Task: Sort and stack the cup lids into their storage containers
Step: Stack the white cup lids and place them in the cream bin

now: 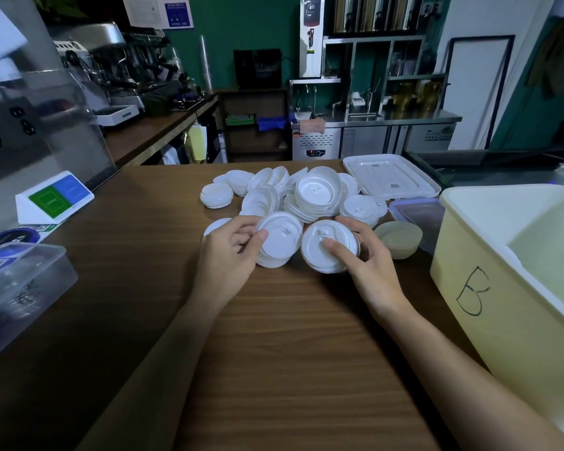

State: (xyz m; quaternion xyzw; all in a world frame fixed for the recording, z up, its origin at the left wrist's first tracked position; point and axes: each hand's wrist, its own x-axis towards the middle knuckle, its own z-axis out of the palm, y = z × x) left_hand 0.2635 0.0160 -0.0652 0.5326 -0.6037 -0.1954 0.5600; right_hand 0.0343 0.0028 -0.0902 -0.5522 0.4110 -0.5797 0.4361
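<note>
Fingers [256, 237] curled, the left hand [228, 255] grips the near-left lid stack [282, 237] and the right hand [370, 260] grips the near-right lid stack [319, 255]; bin B [476, 288] sits rightward (nearer the right hand).

A hand-drawn capital B stands on the side of the cream bin [508, 320]. Print on the fridge door [432, 138] and wall poster [158, 9] is too blurred to read.

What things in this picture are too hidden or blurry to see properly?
Head view only.
- Pale yellow plastic bin marked B: right side cut off by the picture edge.
- Left white plastic lid stack and right white plastic lid stack: left hand and right hand cover their edges, lids uncountable.
- Clear plastic box: cut off at the left edge, contents blurred.
- Blue-rimmed clear container: partly behind the bin.
</note>
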